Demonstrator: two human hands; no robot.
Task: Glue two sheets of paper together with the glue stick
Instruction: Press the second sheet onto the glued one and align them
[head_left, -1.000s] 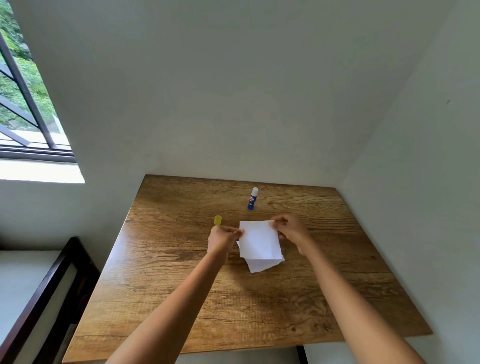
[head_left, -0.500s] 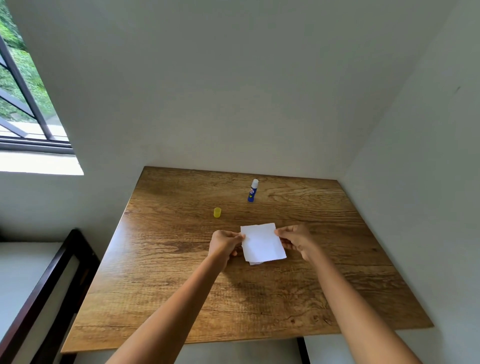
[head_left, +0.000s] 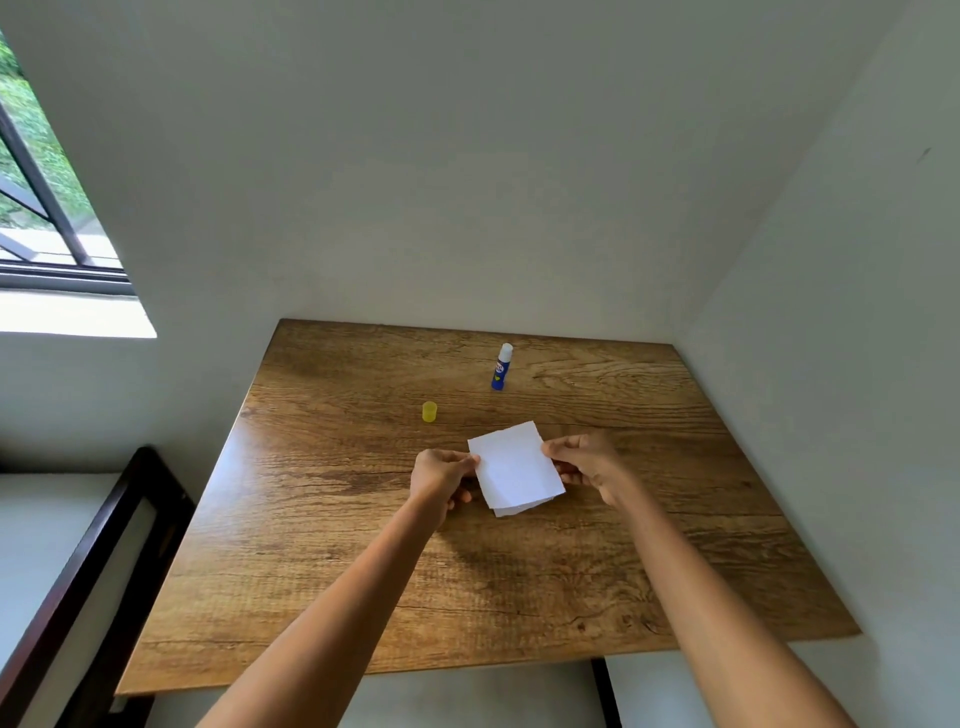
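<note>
A small white top sheet lies over a second white sheet, whose edge peeks out at the near side. My left hand pinches the top sheet's left edge and my right hand pinches its right edge. Both sheets are over the middle of the wooden table. The blue glue stick stands upright and uncapped, white tip showing, toward the far edge. Its yellow cap stands apart, to the left of the stick and beyond my left hand.
White walls close in the table at the back and right. A dark wooden frame runs along the table's left side. A window is at the upper left.
Both hands have brought the top sheet down and nearer, lining it up over the lower sheet, which now shows far less. The glue stick and cap have not moved on the table.
</note>
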